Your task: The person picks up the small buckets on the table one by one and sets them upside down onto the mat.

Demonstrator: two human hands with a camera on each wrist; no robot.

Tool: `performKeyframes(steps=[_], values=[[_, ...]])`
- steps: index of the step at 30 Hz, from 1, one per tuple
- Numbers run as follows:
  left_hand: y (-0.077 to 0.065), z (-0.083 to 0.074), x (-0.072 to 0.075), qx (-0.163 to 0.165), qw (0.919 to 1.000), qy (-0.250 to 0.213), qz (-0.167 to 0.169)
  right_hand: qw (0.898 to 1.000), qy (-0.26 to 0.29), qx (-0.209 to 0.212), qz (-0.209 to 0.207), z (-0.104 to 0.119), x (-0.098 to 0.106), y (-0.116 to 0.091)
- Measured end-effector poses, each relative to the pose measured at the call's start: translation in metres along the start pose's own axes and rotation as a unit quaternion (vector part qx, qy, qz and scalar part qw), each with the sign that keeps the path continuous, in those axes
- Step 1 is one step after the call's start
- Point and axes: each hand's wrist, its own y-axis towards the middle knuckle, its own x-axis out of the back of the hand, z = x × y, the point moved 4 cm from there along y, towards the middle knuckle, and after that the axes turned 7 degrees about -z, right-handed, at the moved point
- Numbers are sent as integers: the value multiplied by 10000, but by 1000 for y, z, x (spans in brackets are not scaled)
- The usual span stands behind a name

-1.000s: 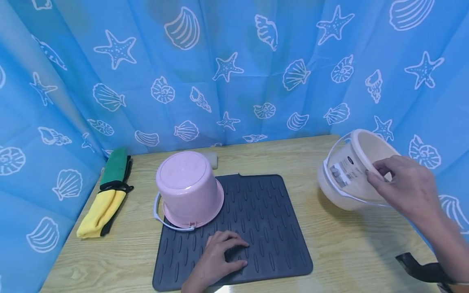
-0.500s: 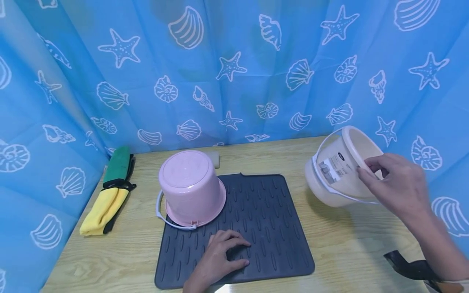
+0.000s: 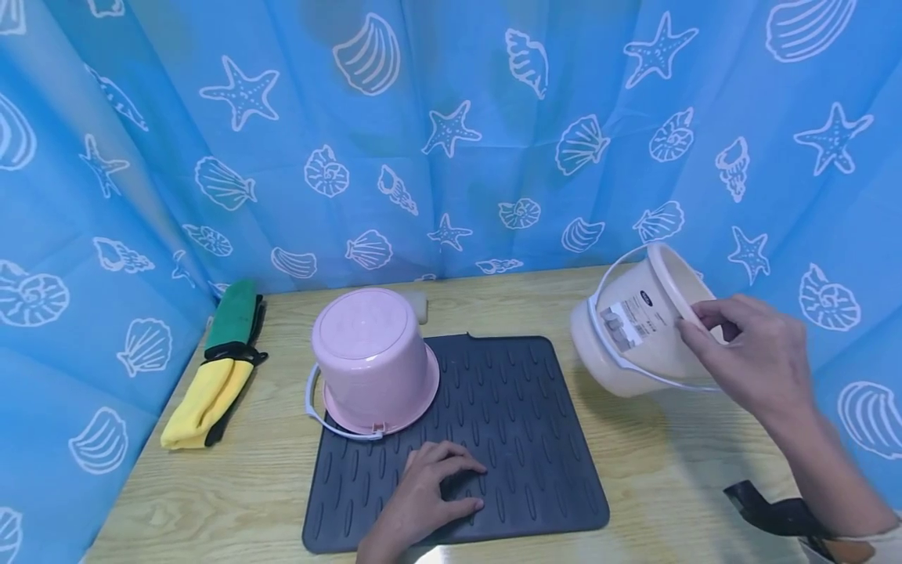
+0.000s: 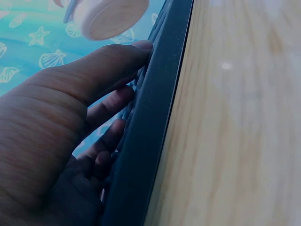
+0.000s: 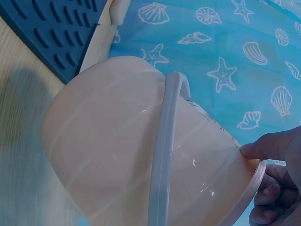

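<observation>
A cream bucket (image 3: 644, 325) with a white handle and a printed label hangs tilted above the right side of the table, its mouth turned up and to the right. My right hand (image 3: 757, 352) pinches its rim, thumb outside and fingers inside, as the right wrist view of the bucket (image 5: 117, 141) also shows. A pink bucket (image 3: 369, 360) stands upside down on the left back part of the dark drying mat (image 3: 521, 439). On the mat's front part rests my left hand (image 3: 426, 493), fingers loosely bent with nothing between them; its fingertips touch the mat (image 4: 146, 117).
Folded green and yellow cloths (image 3: 218, 368), with black edging, lie at the table's left. Behind the pink bucket a small pale object (image 3: 419, 305) is partly hidden. A blue shell-print curtain (image 3: 479, 141) encloses the back and sides of the wooden table (image 3: 655, 470).
My right hand has carried the cream bucket leftward, closer to the mat. The left hand keeps its place on the mat. The whole scene shifts slightly right as the head view turns.
</observation>
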Motion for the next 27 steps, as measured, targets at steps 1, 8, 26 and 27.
performKeyframes(steps=[1, 8, 26, 27], values=[[0, 0, 0, 5, 10000, 7, 3, 10000, 7, -44, 5, 0, 0, 0], [1, 1, 0, -104, 9999, 33, -49, 9994, 194, -294, -33, 4, -3, -2], [1, 0, 0, -120, 9999, 53, -73, 9961, 499, -702, -183, 11, -13, -5], [1, -1, 0, -129, 9999, 54, -72, 9958, 506, -740, -178, 12, -14, -5]])
